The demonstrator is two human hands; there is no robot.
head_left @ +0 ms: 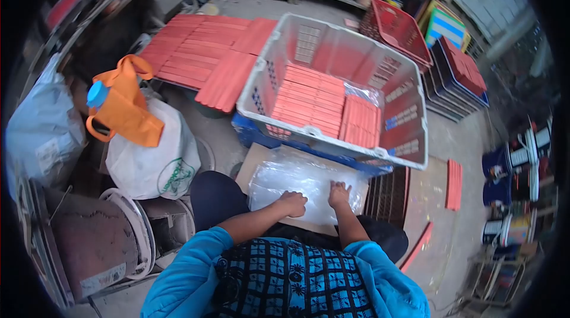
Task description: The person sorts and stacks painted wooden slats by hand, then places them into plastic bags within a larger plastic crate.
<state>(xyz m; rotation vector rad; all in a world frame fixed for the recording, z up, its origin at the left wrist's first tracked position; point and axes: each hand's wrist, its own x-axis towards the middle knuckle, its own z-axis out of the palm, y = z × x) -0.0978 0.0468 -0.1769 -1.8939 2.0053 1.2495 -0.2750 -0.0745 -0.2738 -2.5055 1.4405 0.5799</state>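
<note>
A stack of clear plastic bags point(270, 182) lies on a flat piece of cardboard point(254, 159) in front of my lap. My left hand point(293, 204) rests at the lower middle of the stack, its fingers curled in on the plastic. To the right, my right hand point(339, 193) lies on the plastic with its fingers a little apart and nothing visible in them. Just beyond the cardboard stands a large grey crate point(332, 135), stained red inside. It holds rows of red-painted wooden slats point(309, 97) and a shorter bundle of slats point(361, 121).
Red slat panels point(205, 51) lie left of the crate. An orange bag point(133, 113) sits on a white sack point(148, 157) at my left. A red basket point(401, 33) and stacked trays point(454, 89) stand at the back right. Loose red slats point(453, 184) lie on the right.
</note>
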